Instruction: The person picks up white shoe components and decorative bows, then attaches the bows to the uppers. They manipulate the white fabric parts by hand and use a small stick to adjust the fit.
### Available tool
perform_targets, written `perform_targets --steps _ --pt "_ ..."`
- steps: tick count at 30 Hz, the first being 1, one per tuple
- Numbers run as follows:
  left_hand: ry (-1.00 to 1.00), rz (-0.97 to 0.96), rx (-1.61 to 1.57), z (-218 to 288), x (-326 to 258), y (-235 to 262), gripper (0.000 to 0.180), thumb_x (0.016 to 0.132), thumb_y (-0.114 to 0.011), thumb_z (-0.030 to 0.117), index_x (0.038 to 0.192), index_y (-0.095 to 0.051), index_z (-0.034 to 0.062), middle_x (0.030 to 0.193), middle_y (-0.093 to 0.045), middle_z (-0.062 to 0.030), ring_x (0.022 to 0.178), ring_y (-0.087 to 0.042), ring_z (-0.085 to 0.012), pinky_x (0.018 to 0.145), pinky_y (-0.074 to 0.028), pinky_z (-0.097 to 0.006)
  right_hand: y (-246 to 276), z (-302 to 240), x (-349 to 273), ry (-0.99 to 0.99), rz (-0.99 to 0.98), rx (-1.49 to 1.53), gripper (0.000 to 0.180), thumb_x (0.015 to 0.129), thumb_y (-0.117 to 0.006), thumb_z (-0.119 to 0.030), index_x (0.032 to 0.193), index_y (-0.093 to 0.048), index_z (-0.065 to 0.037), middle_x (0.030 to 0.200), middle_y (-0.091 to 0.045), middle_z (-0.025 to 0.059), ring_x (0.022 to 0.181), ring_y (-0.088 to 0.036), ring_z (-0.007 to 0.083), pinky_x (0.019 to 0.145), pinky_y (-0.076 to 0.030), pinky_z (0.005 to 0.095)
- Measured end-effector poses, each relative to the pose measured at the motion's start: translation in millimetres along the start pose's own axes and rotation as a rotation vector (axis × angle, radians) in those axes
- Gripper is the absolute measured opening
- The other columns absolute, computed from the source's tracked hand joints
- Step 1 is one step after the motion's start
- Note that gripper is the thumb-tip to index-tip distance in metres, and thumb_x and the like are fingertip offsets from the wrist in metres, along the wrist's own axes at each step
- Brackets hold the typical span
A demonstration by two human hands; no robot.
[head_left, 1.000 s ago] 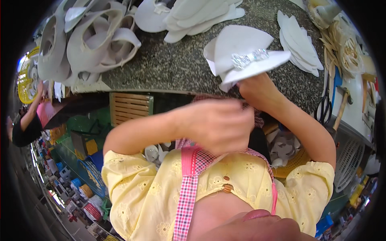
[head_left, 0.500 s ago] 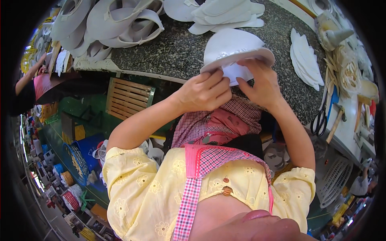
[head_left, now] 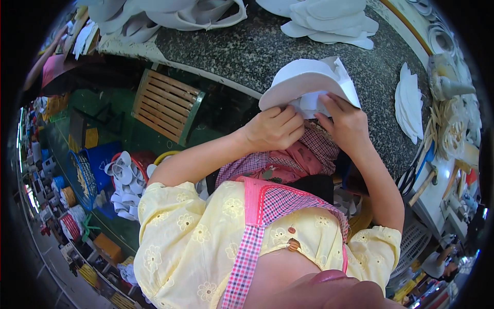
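A white cap-shaped piece with a curved brim [head_left: 293,87] is held up just over the near edge of the speckled dark stone worktop [head_left: 216,56]. My left hand [head_left: 278,129] has its fingers curled at the lower left rim of the piece, pinching it. On the other side, my right hand [head_left: 346,121] grips the right rim, its thumb and fingers reaching into the hollow. The fingertips inside are partly hidden by the piece.
White looped pieces [head_left: 177,15] pile up at the back left. Flat white pieces are stacked at the back [head_left: 334,26] and right [head_left: 409,105]. Dark-handled scissors [head_left: 409,172] and a hammer [head_left: 424,185] lie at right. A slatted wooden stool [head_left: 167,105] stands left.
The white piece has been turned and tipped, so more of its brim and a raised corner at the right show. Both hands stay on it. My view has shifted.
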State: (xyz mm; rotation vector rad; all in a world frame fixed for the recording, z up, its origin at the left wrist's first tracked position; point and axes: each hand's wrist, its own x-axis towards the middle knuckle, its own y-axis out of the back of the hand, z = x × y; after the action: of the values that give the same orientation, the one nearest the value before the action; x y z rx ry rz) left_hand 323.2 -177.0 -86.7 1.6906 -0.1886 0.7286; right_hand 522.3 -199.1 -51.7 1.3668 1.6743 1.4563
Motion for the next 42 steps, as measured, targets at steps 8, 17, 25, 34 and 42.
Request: perform_targets --steps 8,17,25,34,42 --pt "0.085 0.042 0.003 -4.8 16.6 8.7 0.015 0.063 -0.053 0.018 0.076 -0.056 0.0100 0.082 -0.055 -0.0019 0.076 -0.053 -0.0138 0.059 -0.035 -0.024 -6.0 2.1 13.6 0.174 0.176 -0.119 0.016 0.071 -0.060 -0.010 0.084 -0.055 -0.004 0.075 -0.058 0.0090 0.058 -0.058 0.0253 0.050 -0.047 0.0336" --pt "0.191 0.061 0.182 10.4 54.7 -33.1 0.021 0.065 -0.052 0.016 0.081 -0.061 0.0049 0.084 -0.059 -0.0052 0.077 -0.052 -0.0171 0.067 -0.036 -0.031 -16.7 2.2 4.3 -0.341 0.430 0.163 0.013 0.075 -0.058 -0.013 0.086 -0.056 -0.006 0.074 -0.060 0.0104 0.067 -0.059 0.0287 0.059 -0.046 0.0367" --pt "0.038 -0.174 0.072 -0.8 63.6 -27.2 0.020 0.064 -0.052 0.018 0.075 -0.061 0.0040 0.077 -0.059 -0.0046 0.086 -0.050 -0.0169 0.074 -0.033 -0.033 -11.7 17.3 -4.4 -0.249 0.391 0.243 0.023 0.068 -0.063 -0.015 0.089 -0.059 -0.006 0.087 -0.059 0.0098 0.078 -0.057 0.0270 0.071 -0.046 0.0349" --pt "0.107 -0.029 0.079 0.3 65.8 -35.1 0.029 0.072 -0.048 0.017 0.095 -0.059 0.0031 0.087 -0.058 -0.0036 0.083 -0.050 -0.0151 0.073 -0.033 -0.030 -15.5 24.1 -3.0 -0.271 0.447 0.044 0.006 0.074 -0.058 -0.009 0.078 -0.057 -0.004 0.074 -0.058 0.0127 0.069 -0.059 0.0268 0.060 -0.045 0.0354" --pt "-0.080 -0.314 0.034 -3.6 90.1 -27.0 0.024 0.069 -0.053 0.013 0.085 -0.063 -0.0027 0.069 -0.059 -0.0036 0.075 -0.051 -0.0145 0.068 -0.035 -0.033 -15.1 37.9 -8.6 -0.530 0.672 0.182 0.017 0.080 -0.054 -0.010 0.065 -0.049 -0.003 0.051 -0.047 0.0132 0.045 -0.050 0.0301 0.044 -0.040 0.0374"
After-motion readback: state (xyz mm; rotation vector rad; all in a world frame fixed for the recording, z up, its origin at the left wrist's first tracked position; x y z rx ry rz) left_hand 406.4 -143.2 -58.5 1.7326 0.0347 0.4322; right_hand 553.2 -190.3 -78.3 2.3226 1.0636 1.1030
